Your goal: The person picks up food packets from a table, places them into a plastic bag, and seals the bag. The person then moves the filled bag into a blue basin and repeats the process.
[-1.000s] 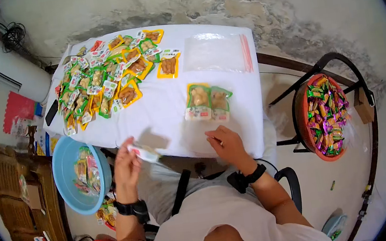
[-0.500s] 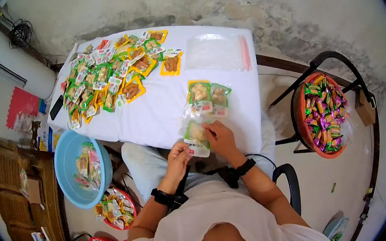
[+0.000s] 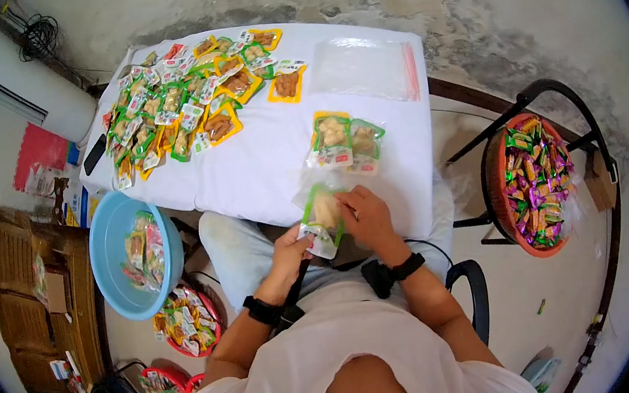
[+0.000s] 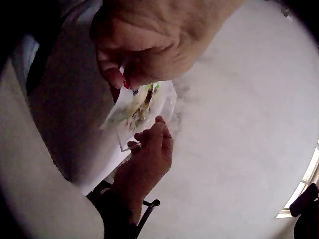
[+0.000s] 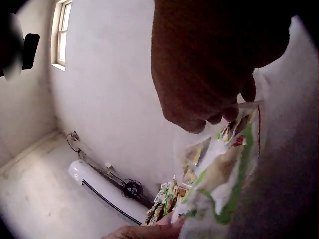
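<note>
"What do I see held at the near edge of the table point(image 3: 262, 156)?"

"A green-edged packet point(image 3: 324, 212): the left hand point(image 3: 286, 255) grips its lower left corner, and the right hand point(image 3: 370, 217) pinches its right side."

"And beyond it?"

"Nearer the right edge, a yellow-edged pouch point(image 3: 331, 135) and a green-edged pouch point(image 3: 364, 143), side by side; toward the far right corner, clear plastic bags point(image 3: 362, 69) with red strips. I note a pile of packets point(image 3: 170, 108) over the far left part, a dark phone point(image 3: 95, 154) at the left edge."

"Beyond the table?"

"Left, a blue basin point(image 3: 107, 249); right, an orange basin point(image 3: 493, 174) of wrapped sweets point(image 3: 537, 185)."
</note>
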Demonstrator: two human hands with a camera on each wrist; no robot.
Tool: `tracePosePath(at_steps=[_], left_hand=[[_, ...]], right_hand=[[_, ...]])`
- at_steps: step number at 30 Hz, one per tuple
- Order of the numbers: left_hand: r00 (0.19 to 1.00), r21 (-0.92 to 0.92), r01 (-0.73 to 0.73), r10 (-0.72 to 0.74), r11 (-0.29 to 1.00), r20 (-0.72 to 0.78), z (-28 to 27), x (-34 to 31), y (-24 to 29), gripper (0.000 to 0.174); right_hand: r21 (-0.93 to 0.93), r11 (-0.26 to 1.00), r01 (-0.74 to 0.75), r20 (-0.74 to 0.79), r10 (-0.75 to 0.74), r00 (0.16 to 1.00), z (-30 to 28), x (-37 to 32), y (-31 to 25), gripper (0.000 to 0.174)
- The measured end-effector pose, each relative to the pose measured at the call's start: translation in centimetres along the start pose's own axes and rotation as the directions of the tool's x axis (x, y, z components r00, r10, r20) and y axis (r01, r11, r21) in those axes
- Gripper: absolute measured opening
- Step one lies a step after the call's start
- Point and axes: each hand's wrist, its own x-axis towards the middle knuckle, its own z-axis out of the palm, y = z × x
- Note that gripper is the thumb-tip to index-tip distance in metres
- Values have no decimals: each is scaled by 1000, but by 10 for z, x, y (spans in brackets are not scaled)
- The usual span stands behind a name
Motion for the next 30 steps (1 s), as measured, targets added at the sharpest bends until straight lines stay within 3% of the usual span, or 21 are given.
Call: tracePosePath(at_steps=[3, 9, 11, 12, 16, 19, 21, 22, 24, 25, 27, 29, 30], left_hand=[[997, -76, -23, 28, 997, 67, -2, 0, 7, 27], [999, -164, -4, 9, 986, 32, 25, 34, 14, 27], [983, -285, -37, 87, 958, 163, 27, 61, 0, 29], [972, -258, -64, 119, 964, 203, 39, 56, 17, 33], [964, -221, -131, 176, 966, 199, 72, 63, 36, 29], [973, -365, -100, 168, 926, 161, 79, 86, 34, 30], [980, 17, -108, 103, 994, 168, 77, 106, 34, 35], [979, 20, -109, 104, 994, 173, 77, 111, 37, 35], [964, 321, -242, 189, 915, 188, 76, 119, 45, 34], [963, 320, -246, 194, 915, 186, 77, 122, 43, 34], [940, 412, -333, 332, 848, 77, 81, 128, 34, 32], [965, 683, -211, 262, 699, 29, 85, 121, 44, 39], [941, 762, -218, 339, 610, -2, 83, 130, 27, 41]], right_hand=[[9, 1000, 13, -19, -13, 1000, -8, 2, -7, 15], [2, 994, 108, -109, -107, 988, -6, 4, -7, 18], [-16, 986, 163, -161, -164, 973, -7, 5, -10, 18], [-37, 988, 149, -130, -152, 980, -8, 5, -12, 18], [-65, 991, 116, -83, -121, 989, -10, 5, -11, 19], [-77, 978, 192, -124, -201, 972, -10, 6, -12, 21], [-74, 979, 189, -123, -197, 973, -11, 4, -10, 21], [-66, 980, 189, -116, -196, 974, -12, 4, -10, 22], [-55, 982, 183, -142, -189, 972, -13, 5, -14, 21], [-39, 983, 180, -159, -184, 970, -13, 6, -16, 21], [-57, 983, 176, -155, -183, 971, -13, 5, -12, 20], [-82, 980, 183, -168, -195, 966, -11, 2, -3, 17], [-71, 973, 222, -177, -231, 957, -6, 2, 2, 15]])
